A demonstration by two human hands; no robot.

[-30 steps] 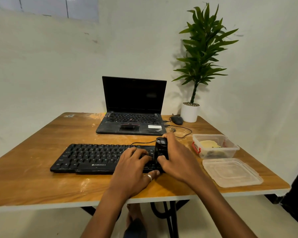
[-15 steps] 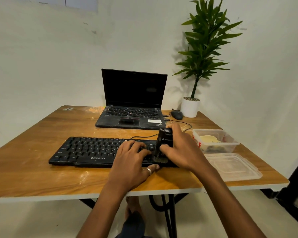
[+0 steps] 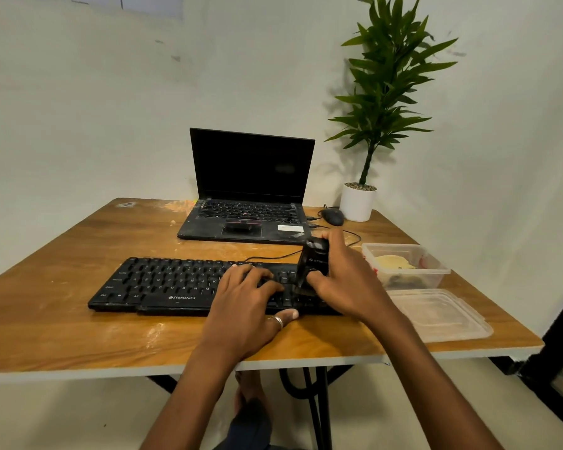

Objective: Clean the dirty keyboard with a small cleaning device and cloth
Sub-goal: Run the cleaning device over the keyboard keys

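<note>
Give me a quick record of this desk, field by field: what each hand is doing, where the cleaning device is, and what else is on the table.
left hand: rests on the keyboard keys, right of middle
right hand: grips the cleaning device
cleaning device: roughly upright, lower end on the keyboard's right part
keyboard: black, flat on the table
behind: open laptop with dark screen, mouse, potted plant
right side: open plastic container, something yellowish inside; lid lying in front of it

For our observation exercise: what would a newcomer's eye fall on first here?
Front and centre, the right grip holds a small black cleaning device on the right end of a long black keyboard; the left grip rests on its keys. Behind stand an open dark laptop and a tall green potted plant.
</note>
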